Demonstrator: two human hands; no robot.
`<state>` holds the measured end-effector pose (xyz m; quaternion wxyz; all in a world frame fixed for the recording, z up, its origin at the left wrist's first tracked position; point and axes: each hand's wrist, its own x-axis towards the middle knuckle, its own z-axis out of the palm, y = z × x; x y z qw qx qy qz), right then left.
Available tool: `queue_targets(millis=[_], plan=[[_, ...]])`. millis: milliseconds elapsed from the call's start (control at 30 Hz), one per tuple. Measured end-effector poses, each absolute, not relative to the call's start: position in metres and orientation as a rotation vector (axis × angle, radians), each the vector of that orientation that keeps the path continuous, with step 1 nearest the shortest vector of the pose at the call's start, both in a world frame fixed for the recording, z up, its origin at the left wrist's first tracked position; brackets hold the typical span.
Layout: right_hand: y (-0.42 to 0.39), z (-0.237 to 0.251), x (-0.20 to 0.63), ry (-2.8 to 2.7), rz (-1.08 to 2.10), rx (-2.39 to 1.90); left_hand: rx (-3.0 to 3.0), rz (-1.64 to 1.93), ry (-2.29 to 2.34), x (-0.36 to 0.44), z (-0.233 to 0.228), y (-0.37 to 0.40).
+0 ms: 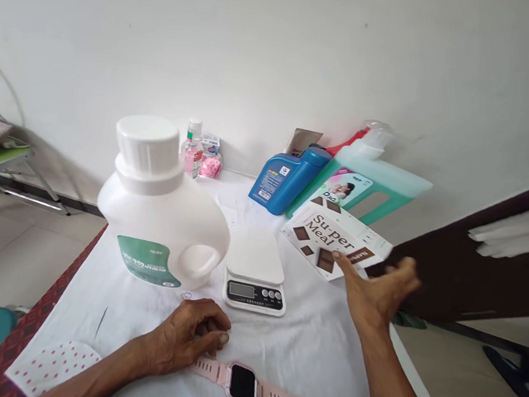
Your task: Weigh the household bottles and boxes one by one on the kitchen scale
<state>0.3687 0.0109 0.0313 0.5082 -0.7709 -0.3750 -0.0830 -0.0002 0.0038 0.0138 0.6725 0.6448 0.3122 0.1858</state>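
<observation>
My right hand (378, 290) is beside the near right corner of a white "Su-per Meal" box (312, 244) with brown chocolate squares printed on it. Its thumb tip overlaps the box front; whether it touches, I cannot tell. The other fingers stretch away to the right, slightly blurred. My left hand (188, 333) rests on the white cloth with fingers loosely curled and nothing visible in them. Just below it lies a pink-strapped smartwatch (242, 384). A white kitchen scale (253, 255) with a blank display stands beyond, its pan bare. Left of the scale stands a large white capped jug (159, 214).
Behind the box lean a blue bottle (285, 175) and a green liquid jug (402, 180). A small pink bottle (192, 152) and a pink packet (210, 166) stand near the wall. A polka-dot cloth (59, 368) lies at left. The table's right edge is near my right forearm.
</observation>
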Motion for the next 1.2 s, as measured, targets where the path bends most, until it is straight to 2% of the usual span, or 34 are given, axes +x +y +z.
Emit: queue_targets(millis=[100, 133, 233, 267, 500, 567, 833, 1200], plan=[[0.003, 0.053, 0.318, -1.063, -0.396, -1.694, 1.443, 0.434, 0.684, 0.0, 0.011, 0.005], [0.002, 0.06, 0.298, -1.163, -0.304, -1.603, 1.442, 0.443, 0.677, 0.0, 0.011, 0.005], [0.01, 0.075, 0.24, -1.373, 0.389, -1.405, 1.447, 0.463, 0.661, 0.0, 0.01, 0.005], [0.016, 0.079, 0.223, -1.389, 0.53, -1.303, 1.453, 0.466, 0.657, 0.0, 0.01, 0.005], [0.055, 0.094, 0.146, -1.349, 1.174, -1.027, 1.462, 0.485, 0.637, -0.001, 0.009, 0.006], [0.058, 0.094, 0.136, -1.297, 1.267, -1.016, 1.452, 0.48, 0.632, -0.001, 0.009, 0.006], [0.046, 0.092, 0.11, -1.056, 1.165, -1.014, 1.45, 0.517, 0.556, -0.001, 0.004, 0.008], [0.03, 0.159, 0.151, -1.003, 0.652, -0.936, 1.504, 0.548, 0.563, -0.003, -0.005, 0.007]])
